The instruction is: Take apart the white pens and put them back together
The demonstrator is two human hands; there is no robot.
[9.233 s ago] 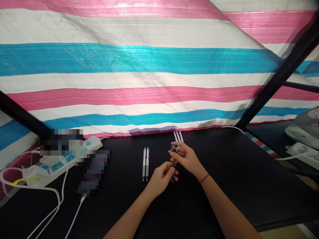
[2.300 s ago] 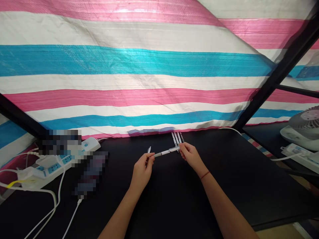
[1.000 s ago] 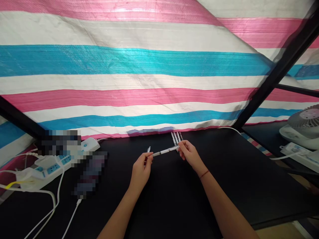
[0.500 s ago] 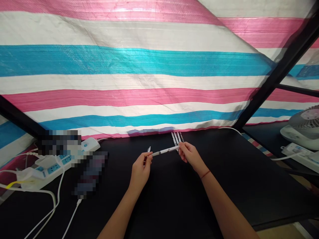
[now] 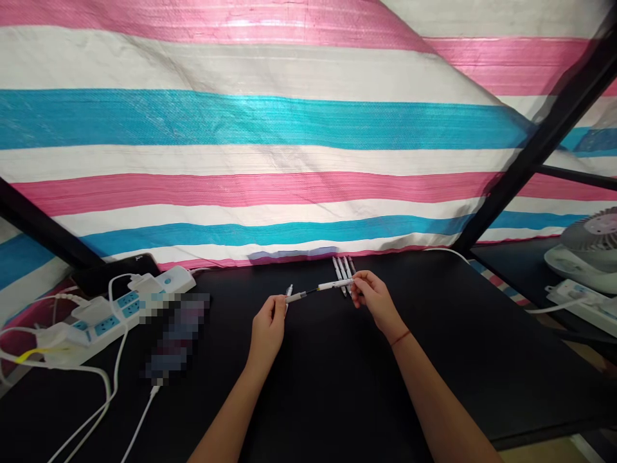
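My left hand (image 5: 267, 325) pinches the grey front section of a pen (image 5: 296, 297), above the black table. A dark thin refill (image 5: 312, 291) shows between this section and the white pen barrel (image 5: 332, 284). My right hand (image 5: 376, 299) grips the far end of that barrel, fingers closed. Just behind my left fingertips lies another white pen (image 5: 289, 289), partly hidden by the hand. Several pens (image 5: 340, 267) lie side by side near the back edge, beyond my right hand, their lower ends partly covered by the barrel and fingers.
On the left stands a white power strip (image 5: 110, 318) with plugs and cables. A pixelated dark object (image 5: 176, 337) with a white cable lies beside it, and a black phone (image 5: 118, 270) behind. A fan (image 5: 585, 251) and another power strip (image 5: 583, 305) are at right. A striped tarp (image 5: 289, 161) hangs behind.
The pen has come apart in the middle. My left hand has moved slightly left with the grey section, my right slightly right with the barrel, exposing the refill.
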